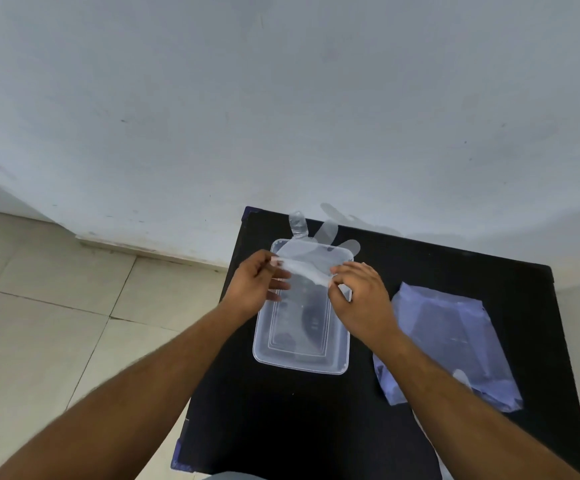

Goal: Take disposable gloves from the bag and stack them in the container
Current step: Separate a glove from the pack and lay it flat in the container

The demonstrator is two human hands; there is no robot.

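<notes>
A clear plastic container (300, 362) lies on the black table (281, 427). Above its far half I hold a thin transparent disposable glove (311, 252) stretched between both hands. My left hand (257, 284) pinches the cuff edge on the left, my right hand (357, 292) pinches it on the right. The glove's fingers reach past the container's far rim, over the table's back edge. To the right of my right forearm lies the bluish plastic bag (454, 341), flat on the table, with more gloves faintly visible inside.
The small table stands against a white wall (281, 98). Beige floor tiles (56, 323) lie to its left. The table's right edge (558, 341) runs close beyond the bag.
</notes>
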